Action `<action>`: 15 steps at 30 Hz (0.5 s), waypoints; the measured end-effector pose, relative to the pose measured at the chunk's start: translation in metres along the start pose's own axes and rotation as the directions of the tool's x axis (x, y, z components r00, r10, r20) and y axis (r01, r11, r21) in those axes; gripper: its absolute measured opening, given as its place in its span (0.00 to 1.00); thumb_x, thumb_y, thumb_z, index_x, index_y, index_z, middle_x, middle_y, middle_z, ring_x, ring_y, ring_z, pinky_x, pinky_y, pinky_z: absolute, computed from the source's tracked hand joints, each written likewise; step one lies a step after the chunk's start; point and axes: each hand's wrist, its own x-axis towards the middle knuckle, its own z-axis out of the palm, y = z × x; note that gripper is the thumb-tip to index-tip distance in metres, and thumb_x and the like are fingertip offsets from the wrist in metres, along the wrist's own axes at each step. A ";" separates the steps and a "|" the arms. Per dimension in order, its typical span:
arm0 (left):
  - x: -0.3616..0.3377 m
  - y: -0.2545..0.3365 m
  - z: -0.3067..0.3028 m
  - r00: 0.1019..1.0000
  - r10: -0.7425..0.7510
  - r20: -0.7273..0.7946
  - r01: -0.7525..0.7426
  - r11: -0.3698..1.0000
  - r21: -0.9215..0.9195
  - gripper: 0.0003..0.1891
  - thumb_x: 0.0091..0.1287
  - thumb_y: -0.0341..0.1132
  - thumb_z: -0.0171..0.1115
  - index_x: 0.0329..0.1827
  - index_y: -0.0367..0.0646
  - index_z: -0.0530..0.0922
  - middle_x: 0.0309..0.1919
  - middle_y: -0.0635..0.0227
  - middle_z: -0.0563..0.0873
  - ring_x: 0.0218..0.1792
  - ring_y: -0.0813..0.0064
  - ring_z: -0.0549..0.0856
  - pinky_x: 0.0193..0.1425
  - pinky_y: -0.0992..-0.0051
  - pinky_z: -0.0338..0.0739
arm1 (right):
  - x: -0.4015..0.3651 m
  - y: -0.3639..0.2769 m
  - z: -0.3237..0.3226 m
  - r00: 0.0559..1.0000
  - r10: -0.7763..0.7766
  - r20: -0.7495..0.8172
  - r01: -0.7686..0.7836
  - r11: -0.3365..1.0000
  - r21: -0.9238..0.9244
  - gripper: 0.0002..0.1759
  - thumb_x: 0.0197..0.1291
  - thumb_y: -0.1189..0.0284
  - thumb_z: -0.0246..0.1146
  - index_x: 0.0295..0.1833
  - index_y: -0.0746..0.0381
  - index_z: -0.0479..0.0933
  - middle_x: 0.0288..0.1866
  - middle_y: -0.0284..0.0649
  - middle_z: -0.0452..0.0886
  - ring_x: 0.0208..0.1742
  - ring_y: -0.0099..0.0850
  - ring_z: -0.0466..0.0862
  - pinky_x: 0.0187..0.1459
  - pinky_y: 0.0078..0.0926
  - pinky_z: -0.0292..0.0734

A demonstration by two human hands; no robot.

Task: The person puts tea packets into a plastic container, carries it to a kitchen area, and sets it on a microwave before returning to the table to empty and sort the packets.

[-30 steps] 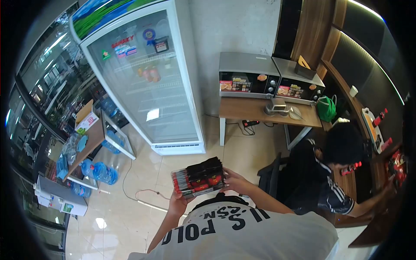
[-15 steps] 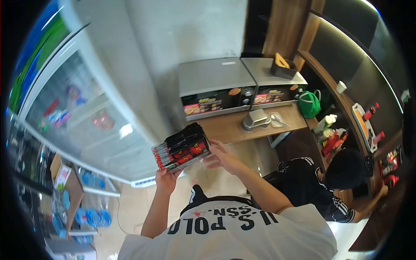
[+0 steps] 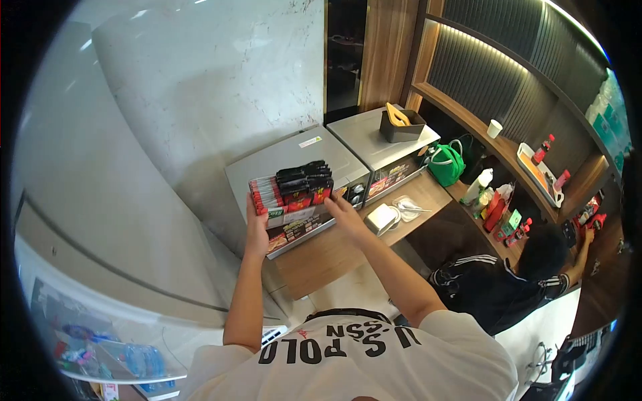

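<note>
Between my two hands I hold a box of sachets [image 3: 292, 194], packed with upright black-and-red packets and a row of slim red-and-white sticks on its left. My left hand [image 3: 257, 226] is wrapped around the box's lower left corner, thumb along its side. At the opposite end, my right hand [image 3: 341, 212] presses its fingers against the right side. The box overlaps the top and front of a grey-topped oven [image 3: 274, 160] in this view.
A second oven [image 3: 354, 137] carries a dark bin [image 3: 402, 127]. Metal containers [image 3: 382, 219] stand on the wooden table [image 3: 321, 267]. To the right, a person in black [image 3: 495, 287] reaches toward shelves beside a green bag [image 3: 447, 164] and bottles. A fridge [image 3: 127, 200] stands left.
My view has turned away from the fridge toward the ovens. Both hands have raised the box forward, from beside the table to over the left oven. My right hand has closed onto its side.
</note>
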 end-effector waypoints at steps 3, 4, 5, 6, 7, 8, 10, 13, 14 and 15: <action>0.021 -0.021 -0.008 0.996 -0.094 0.009 0.088 0.960 0.266 0.41 0.74 0.33 0.45 0.89 0.33 0.43 0.84 0.52 0.62 0.80 0.62 0.67 0.83 0.67 0.60 | 0.044 0.019 -0.008 0.991 -0.128 -0.036 0.127 0.992 -0.017 0.28 0.82 0.67 0.56 0.79 0.69 0.67 0.73 0.42 0.79 0.73 0.30 0.75 0.76 0.30 0.65; 0.029 -0.039 -0.014 0.996 -0.089 0.021 0.076 0.934 0.350 0.41 0.74 0.33 0.45 0.89 0.34 0.43 0.84 0.51 0.61 0.80 0.61 0.68 0.83 0.65 0.61 | 0.058 0.026 -0.010 0.990 -0.132 -0.054 0.127 0.988 -0.087 0.28 0.81 0.67 0.56 0.79 0.69 0.67 0.72 0.44 0.80 0.73 0.31 0.76 0.76 0.30 0.65; 0.033 -0.072 -0.021 0.996 0.075 -0.045 -0.036 0.819 0.573 0.40 0.74 0.35 0.44 0.89 0.35 0.45 0.83 0.45 0.62 0.78 0.51 0.69 0.82 0.59 0.61 | 0.071 0.031 -0.011 0.988 -0.137 -0.068 0.124 0.979 -0.163 0.28 0.81 0.66 0.56 0.79 0.69 0.68 0.72 0.45 0.80 0.73 0.32 0.76 0.76 0.31 0.65; 0.039 -0.089 -0.029 0.995 0.098 -0.012 -0.069 0.772 0.632 0.39 0.75 0.36 0.44 0.88 0.35 0.46 0.83 0.44 0.61 0.78 0.48 0.68 0.82 0.58 0.60 | 0.080 0.031 -0.013 0.987 -0.146 -0.072 0.125 0.963 -0.241 0.28 0.81 0.66 0.56 0.78 0.69 0.68 0.72 0.46 0.80 0.73 0.33 0.76 0.76 0.31 0.65; 0.048 -0.101 -0.038 0.992 0.124 0.020 -0.104 0.721 0.685 0.39 0.75 0.37 0.44 0.88 0.36 0.47 0.83 0.43 0.61 0.78 0.46 0.67 0.82 0.57 0.59 | 0.089 0.029 -0.015 0.991 -0.132 -0.030 0.117 0.949 -0.293 0.29 0.80 0.64 0.56 0.78 0.70 0.67 0.71 0.49 0.80 0.74 0.36 0.76 0.76 0.32 0.64; 0.055 -0.105 -0.047 0.988 0.146 0.051 -0.136 0.663 0.736 0.38 0.75 0.38 0.44 0.88 0.37 0.49 0.83 0.41 0.60 0.78 0.43 0.66 0.83 0.55 0.59 | 0.100 0.040 -0.018 0.990 -0.143 -0.015 0.132 0.944 -0.301 0.29 0.80 0.64 0.56 0.78 0.70 0.67 0.71 0.50 0.80 0.74 0.36 0.76 0.76 0.32 0.64; 0.074 -0.094 -0.056 0.994 0.033 0.105 -0.086 0.823 0.561 0.37 0.75 0.39 0.46 0.86 0.37 0.52 0.81 0.40 0.63 0.79 0.43 0.65 0.83 0.55 0.58 | 0.135 0.068 -0.026 0.985 -0.171 0.012 0.166 0.937 -0.309 0.30 0.81 0.64 0.56 0.78 0.71 0.66 0.70 0.50 0.81 0.74 0.36 0.76 0.76 0.32 0.64; 0.083 -0.091 -0.061 0.995 -0.056 0.077 0.006 0.847 0.532 0.36 0.74 0.41 0.48 0.84 0.37 0.57 0.73 0.42 0.70 0.73 0.45 0.71 0.79 0.56 0.63 | 0.144 0.056 -0.019 0.992 -0.122 0.024 0.123 0.935 -0.333 0.30 0.81 0.62 0.55 0.78 0.71 0.65 0.70 0.52 0.81 0.73 0.38 0.77 0.75 0.33 0.66; 0.081 -0.090 -0.061 0.996 -0.070 0.057 0.028 0.838 0.545 0.35 0.74 0.41 0.49 0.84 0.38 0.57 0.70 0.44 0.72 0.69 0.47 0.73 0.77 0.56 0.64 | 0.146 0.058 -0.019 0.991 -0.129 0.033 0.132 0.921 -0.367 0.30 0.81 0.62 0.55 0.78 0.71 0.65 0.70 0.52 0.81 0.73 0.39 0.78 0.75 0.34 0.67; 0.079 -0.088 -0.061 0.996 -0.085 0.036 0.051 0.829 0.557 0.35 0.74 0.41 0.49 0.83 0.38 0.58 0.67 0.46 0.74 0.66 0.49 0.75 0.75 0.57 0.66 | 0.146 0.060 -0.019 0.995 -0.097 0.033 0.102 0.918 -0.384 0.31 0.81 0.61 0.56 0.78 0.71 0.65 0.69 0.53 0.81 0.72 0.40 0.79 0.74 0.34 0.68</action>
